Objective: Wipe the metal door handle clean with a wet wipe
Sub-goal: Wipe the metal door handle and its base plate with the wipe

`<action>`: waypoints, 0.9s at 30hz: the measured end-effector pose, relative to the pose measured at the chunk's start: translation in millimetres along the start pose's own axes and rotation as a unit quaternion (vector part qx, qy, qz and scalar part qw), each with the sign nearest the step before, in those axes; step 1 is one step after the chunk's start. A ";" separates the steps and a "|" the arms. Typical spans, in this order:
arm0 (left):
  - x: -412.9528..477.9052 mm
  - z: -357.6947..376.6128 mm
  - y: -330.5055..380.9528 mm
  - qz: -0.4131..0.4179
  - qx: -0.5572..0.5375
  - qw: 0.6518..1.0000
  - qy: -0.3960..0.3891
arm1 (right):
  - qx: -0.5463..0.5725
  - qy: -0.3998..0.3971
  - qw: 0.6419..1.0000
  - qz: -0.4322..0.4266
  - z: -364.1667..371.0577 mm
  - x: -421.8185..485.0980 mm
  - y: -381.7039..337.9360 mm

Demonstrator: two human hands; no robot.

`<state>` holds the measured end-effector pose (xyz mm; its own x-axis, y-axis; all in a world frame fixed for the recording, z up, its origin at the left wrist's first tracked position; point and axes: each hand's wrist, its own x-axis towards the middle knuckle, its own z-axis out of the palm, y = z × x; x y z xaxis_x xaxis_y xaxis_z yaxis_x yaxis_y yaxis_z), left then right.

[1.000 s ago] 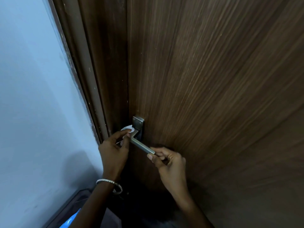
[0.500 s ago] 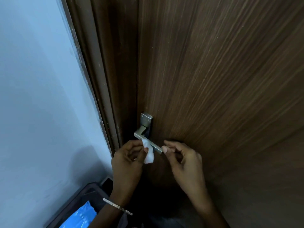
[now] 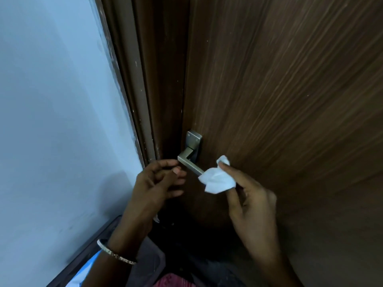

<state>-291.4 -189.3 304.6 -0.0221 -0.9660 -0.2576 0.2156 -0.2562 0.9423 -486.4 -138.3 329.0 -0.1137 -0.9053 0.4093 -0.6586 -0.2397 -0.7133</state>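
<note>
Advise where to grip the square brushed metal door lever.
Probably pinch the bare stretch of the square brushed metal door lever beside its corner bend, from the left where the left hand hovers: flat faces suit a pinch, and the white crumpled wet wipe in the right hand covers the free end.

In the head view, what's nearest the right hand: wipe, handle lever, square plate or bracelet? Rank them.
1. wet wipe: pinched in the right hand.
2. lever: just left of the wipe.
3. square plate: up-left, on the door.
4. bracelet: lower left, on the other wrist.
</note>
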 end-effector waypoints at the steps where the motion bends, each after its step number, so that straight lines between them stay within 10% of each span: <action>1: 4.1 -5.3 0.2 0.006 0.006 1.000 0.023 | -0.019 -0.005 1.000 0.002 -1.8 3.9 -0.6; 6: 13.3 -16.4 -14.6 -0.005 0.036 0.999 0.038 | -0.059 -0.228 0.971 0.044 17.0 3.5 -3.8; 27: 15.2 -4.9 -15.0 0.005 0.076 0.995 0.069 | -0.313 0.018 0.925 -0.215 66.2 -6.1 37.7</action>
<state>-290.2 -200.0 285.4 0.1151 -0.9573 -0.2652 0.0658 -0.2591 0.9636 -461.4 -165.1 261.9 0.2421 -0.7588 0.6047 -0.9491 -0.3147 -0.0149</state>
